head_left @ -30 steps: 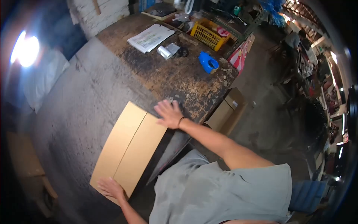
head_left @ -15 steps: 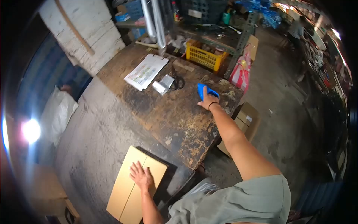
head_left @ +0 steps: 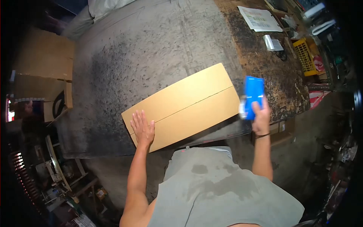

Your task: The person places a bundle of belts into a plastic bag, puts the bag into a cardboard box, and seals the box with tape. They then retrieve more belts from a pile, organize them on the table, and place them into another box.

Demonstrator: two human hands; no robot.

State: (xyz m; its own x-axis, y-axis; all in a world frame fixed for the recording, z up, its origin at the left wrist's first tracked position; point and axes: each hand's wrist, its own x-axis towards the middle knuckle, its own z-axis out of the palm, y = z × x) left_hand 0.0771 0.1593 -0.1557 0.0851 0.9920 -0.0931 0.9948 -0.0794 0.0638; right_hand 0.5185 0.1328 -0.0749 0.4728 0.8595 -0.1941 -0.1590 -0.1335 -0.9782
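Observation:
A closed cardboard box (head_left: 181, 108) lies flat near the table's front edge, slanting up to the right, with a seam running along its length. My left hand (head_left: 142, 128) rests on its left end, palm down and fingers stretched out. Just beyond the right end, my right hand (head_left: 261, 119) grips a blue tape dispenser (head_left: 254, 92). The dispenser is smeared by motion and shows a pale, shiny part on its left side. It is held up over the table, close to the box's right edge.
Printed sheets (head_left: 259, 19) and a silvery packet (head_left: 273, 43) lie on the worn wooden part of the table (head_left: 255, 64). A yellow crate (head_left: 304, 56) stands at the right. Larger cartons (head_left: 45, 56) stand at the left, and a pale sack (head_left: 107, 6) lies at the back.
My right hand has lifted the blue tape dispenser off the wooden surface and brought it to the box. The view has turned left toward the box; my left hand remains on it.

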